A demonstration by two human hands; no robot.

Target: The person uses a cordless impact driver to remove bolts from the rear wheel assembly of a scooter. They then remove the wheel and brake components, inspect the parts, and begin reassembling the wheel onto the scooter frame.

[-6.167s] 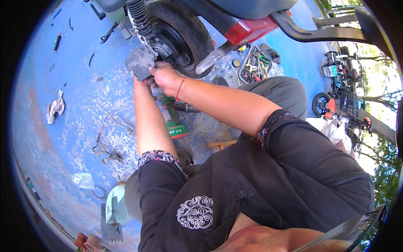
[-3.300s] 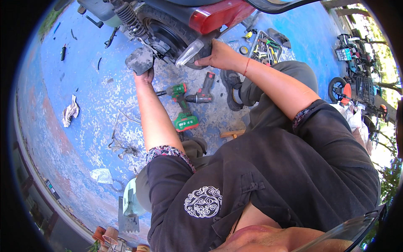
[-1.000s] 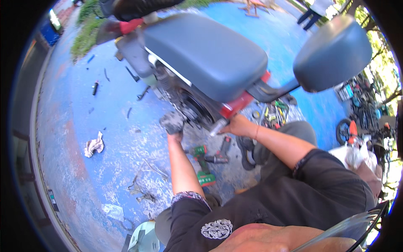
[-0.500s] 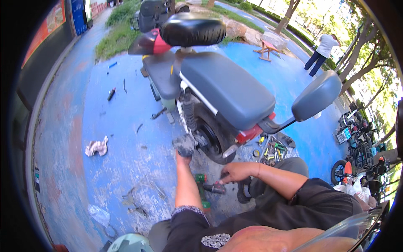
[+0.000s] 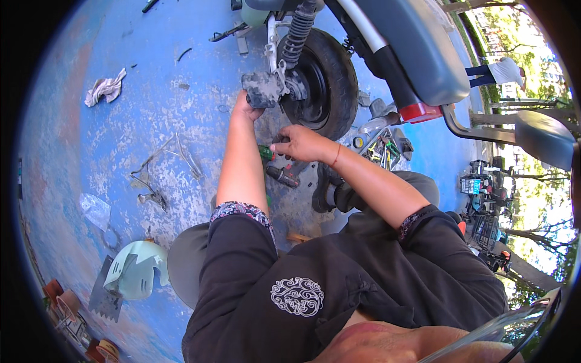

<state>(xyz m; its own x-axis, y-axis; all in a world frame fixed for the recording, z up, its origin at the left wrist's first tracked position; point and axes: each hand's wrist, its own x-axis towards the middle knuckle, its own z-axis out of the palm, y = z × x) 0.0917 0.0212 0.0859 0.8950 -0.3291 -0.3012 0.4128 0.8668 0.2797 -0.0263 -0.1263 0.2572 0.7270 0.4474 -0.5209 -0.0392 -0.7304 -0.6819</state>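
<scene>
My left hand [image 5: 246, 109] is up against a dusty dark-grey boxy part [image 5: 261, 89] beside the wheel hub, below the spring shock absorber [image 5: 299, 35]. Its fingers go behind that part and are mostly hidden; whether the part is fixed to the scooter I cannot tell. My right hand [image 5: 296, 144] hovers between the rear wheel [image 5: 339, 85] and the tools on the ground, fingers bent and apart, nothing visible in them. Just below it lies a dark-and-red power drill [image 5: 282, 176], next to a green tool [image 5: 266, 153] partly covered by my left forearm.
The scooter's grey seat [image 5: 417, 48] and red tail light [image 5: 420, 112] overhang on the right. Hand tools [image 5: 384, 148] lie behind the wheel. A rag [image 5: 106, 88], a plastic bag [image 5: 95, 210] and a pale green cover [image 5: 138, 270] lie on the left. A person [image 5: 505, 71] stands far right.
The view has tilted down and turned, bringing the wheel and ground closer. My right hand has come away from the drill, up toward the wheel. My left hand stays at the boxy part.
</scene>
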